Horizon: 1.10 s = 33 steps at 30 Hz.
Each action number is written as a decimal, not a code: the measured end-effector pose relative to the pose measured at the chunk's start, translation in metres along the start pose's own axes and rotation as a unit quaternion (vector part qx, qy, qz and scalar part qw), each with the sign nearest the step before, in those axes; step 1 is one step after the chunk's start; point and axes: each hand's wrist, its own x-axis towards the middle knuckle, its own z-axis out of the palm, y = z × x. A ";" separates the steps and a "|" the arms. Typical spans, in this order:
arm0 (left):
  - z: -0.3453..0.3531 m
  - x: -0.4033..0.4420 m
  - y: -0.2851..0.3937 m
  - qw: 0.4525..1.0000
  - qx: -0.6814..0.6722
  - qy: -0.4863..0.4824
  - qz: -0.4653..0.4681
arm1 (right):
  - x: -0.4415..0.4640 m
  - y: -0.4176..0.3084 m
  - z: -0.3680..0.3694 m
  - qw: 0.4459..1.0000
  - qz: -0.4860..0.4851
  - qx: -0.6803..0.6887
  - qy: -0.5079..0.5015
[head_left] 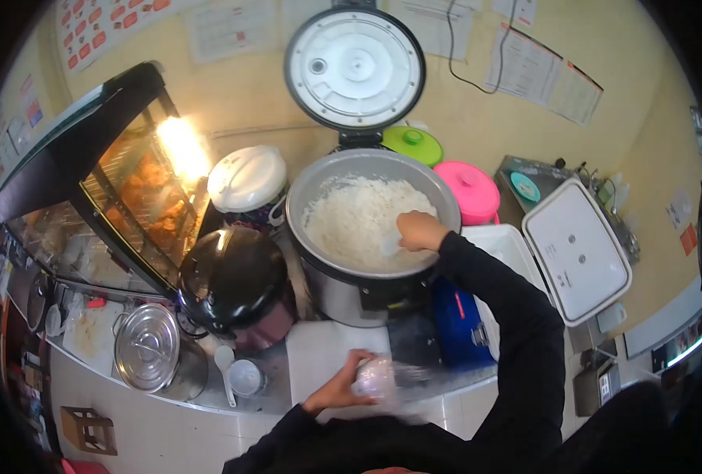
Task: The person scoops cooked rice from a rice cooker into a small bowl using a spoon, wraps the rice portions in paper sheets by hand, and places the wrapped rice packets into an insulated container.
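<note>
A large rice cooker (292, 209) stands with its lid (355, 67) raised, and white rice (355, 209) fills much of its pot. Over the rice, at the right side of the pot, my right hand (420, 231) is closed on a pale translucent scoop (390, 242), whose shape is partly hidden. Low at the front, my left hand (343, 385) grips a clear plastic bag (376, 379) in front of a white board (311, 355). The bag is blurred on its right side, and what it contains cannot be made out.
A lit food warmer (142, 182) and a dark closed cooker (232, 276) stand left. Near the front are a metal lidded pot (147, 347), a white rice paddle (225, 375) and a cup (246, 378). A blue cooler (457, 324) with a white lid (576, 249) stands right.
</note>
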 end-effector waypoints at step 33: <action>-0.153 -0.058 0.037 0.849 -0.174 0.442 -0.230 | 0.053 -0.038 0.036 0.901 -0.221 0.339 -0.153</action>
